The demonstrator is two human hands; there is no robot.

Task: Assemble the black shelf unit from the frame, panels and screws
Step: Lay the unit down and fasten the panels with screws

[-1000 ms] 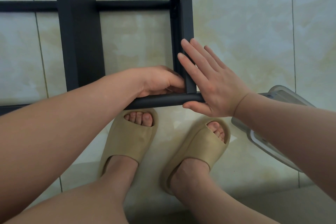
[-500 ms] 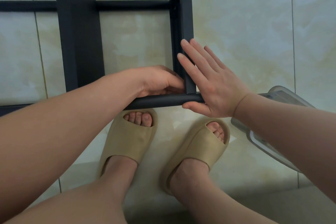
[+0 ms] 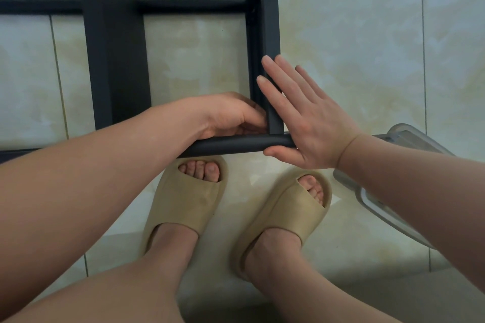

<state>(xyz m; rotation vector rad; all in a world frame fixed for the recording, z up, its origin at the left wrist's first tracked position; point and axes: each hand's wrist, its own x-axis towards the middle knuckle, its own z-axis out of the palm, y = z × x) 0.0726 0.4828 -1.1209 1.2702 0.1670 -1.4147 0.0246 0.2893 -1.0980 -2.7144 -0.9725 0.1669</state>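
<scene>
The black frame (image 3: 267, 8) lies on the tiled floor (image 3: 354, 34). Its near corner (image 3: 275, 139), where a post meets the round front tube, sits between the two hands. The left hand (image 3: 225, 115) is tucked inside that corner, with its fingers curled in and its thumb lying by the post. The fingertips are hidden, so I cannot tell whether they pinch anything. The right hand (image 3: 307, 123) lies flat against the outside of the corner, fingers straight along the post and thumb on the near side of the tube's end. Left of the corner, a black panel (image 3: 115, 60) stands across the frame. Just this side of the corner are two feet in tan slides (image 3: 183, 199). Right of the corner, a clear tub (image 3: 409, 139) shows partly from under the right forearm.
</scene>
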